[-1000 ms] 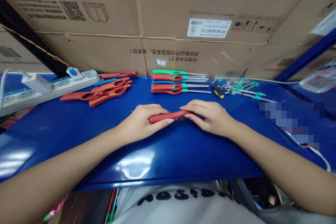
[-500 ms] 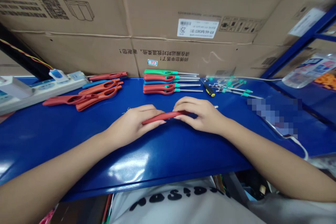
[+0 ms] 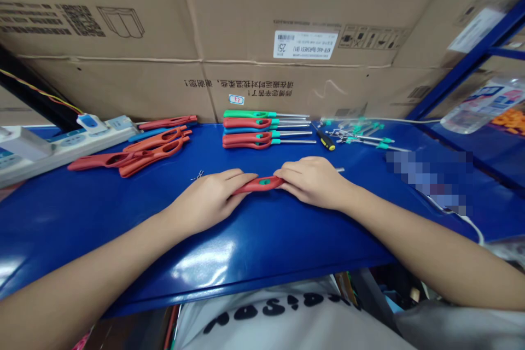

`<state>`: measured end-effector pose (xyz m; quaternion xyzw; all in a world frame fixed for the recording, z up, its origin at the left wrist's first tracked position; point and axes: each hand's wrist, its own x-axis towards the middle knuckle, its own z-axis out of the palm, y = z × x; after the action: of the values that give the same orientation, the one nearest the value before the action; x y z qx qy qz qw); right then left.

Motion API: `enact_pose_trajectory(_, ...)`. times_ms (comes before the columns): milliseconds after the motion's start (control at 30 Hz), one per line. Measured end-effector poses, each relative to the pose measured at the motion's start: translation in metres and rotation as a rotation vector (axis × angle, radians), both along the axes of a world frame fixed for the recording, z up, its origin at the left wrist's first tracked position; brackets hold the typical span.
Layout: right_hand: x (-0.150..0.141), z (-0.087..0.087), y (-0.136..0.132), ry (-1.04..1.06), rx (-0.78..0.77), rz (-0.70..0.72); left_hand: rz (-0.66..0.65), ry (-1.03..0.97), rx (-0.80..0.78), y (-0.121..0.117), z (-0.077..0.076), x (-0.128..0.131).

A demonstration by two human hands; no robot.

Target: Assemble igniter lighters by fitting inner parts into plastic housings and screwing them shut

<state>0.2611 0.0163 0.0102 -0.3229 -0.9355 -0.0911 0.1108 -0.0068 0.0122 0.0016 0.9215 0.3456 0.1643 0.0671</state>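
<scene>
Left hand (image 3: 213,197): closed on the near-left end of the red lighter (image 3: 258,186), gripping it between fingers and thumb.
Right hand (image 3: 314,183): wrapped around the other end, knuckles up, covering most of it.
Red lighter: held lengthwise between the two hands, with a green trigger (image 3: 266,181) showing in its opening; cannot tell whether touching the blue table (image 3: 246,254) below.
Metal rod end (image 3: 340,170): poking out just past the right hand; cannot tell whether joined to the held piece.
Thin wires (image 3: 199,175): lying just beyond the left hand.
Lighter row (image 3: 246,140): beyond both hands and between them, laid close together in green, red and blue, metal tubes pointing toward the right hand's side.
Loose handles (image 3: 139,163): beyond the left hand and to its left, overlapping, mostly red and orange, one blue.
Power strip (image 3: 68,145): farther left of the left hand, with plugs in it.
Screwdriver (image 3: 327,141): beyond the right hand, with a black and yellow grip.
Green-tipped rods (image 3: 384,144): heaped beyond the right hand, just right of the screwdriver.
Cardboard (image 3: 229,38): standing behind everything, beyond both hands, printed upside down.
</scene>
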Motion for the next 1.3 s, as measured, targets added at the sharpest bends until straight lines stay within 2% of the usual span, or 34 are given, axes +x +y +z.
enact_pose_trajectory(133, 0.003, 0.004, 0.002, -0.028, -0.019, -0.049, 0.048, 0.055, 0.018, 0.005, 0.004, -0.003)
enact_pose_trajectory(300, 0.020, 0.008, 0.015, -0.045, 0.045, -0.261, 0.146, -0.022, -0.010, 0.013, 0.006, -0.009)
enact_pose_trajectory(400, 0.029, 0.010, 0.022, -0.031, 0.059, -0.301, 0.179, -0.061, -0.035, 0.016, 0.004, -0.010)
enact_pose_trajectory(567, 0.031, 0.012, 0.025, 0.000, 0.049, -0.177, 0.169, -0.100, -0.029, 0.017, 0.003, -0.010)
enact_pose_trajectory(733, 0.019, 0.008, 0.017, 0.044, 0.021, -0.024, 0.106, -0.096, -0.016, 0.013, 0.003, -0.008)
enact_pose_trajectory(900, 0.004, 0.001, 0.006, 0.041, 0.113, 0.038, 0.019, -0.144, -0.020, 0.006, 0.002, -0.006)
enact_pose_trajectory(1133, 0.001, -0.007, 0.002, 0.137, 0.247, 0.127, -0.019, -0.271, -0.173, 0.001, 0.004, -0.001)
enact_pose_trajectory(1300, 0.001, -0.008, -0.001, 0.153, 0.248, 0.156, -0.040, -0.217, -0.086, -0.003, 0.001, -0.002)
